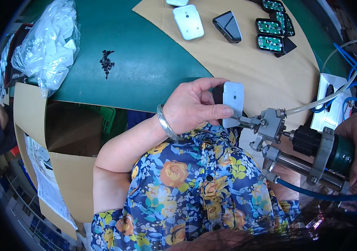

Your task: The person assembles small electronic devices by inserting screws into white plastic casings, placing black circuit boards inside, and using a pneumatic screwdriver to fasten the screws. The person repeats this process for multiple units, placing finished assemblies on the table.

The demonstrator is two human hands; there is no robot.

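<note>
My left hand grips a small device housing with a white plate on one side and a dark body on the other. Its thumb presses the white face, in which a small dark hole shows. Against the lower edge of that plate sits the metal tip of a screwdriving tool fitted with air hoses. My right hand is wrapped round the tool's dark green and black body, at the right rim of the picture; part of this hand is cut off.
Cardboard covers part of the green table. On it lie a white plate, a black housing and several open housings with green circuit boards. Leftward are dark screws, a bag of white parts and an open carton.
</note>
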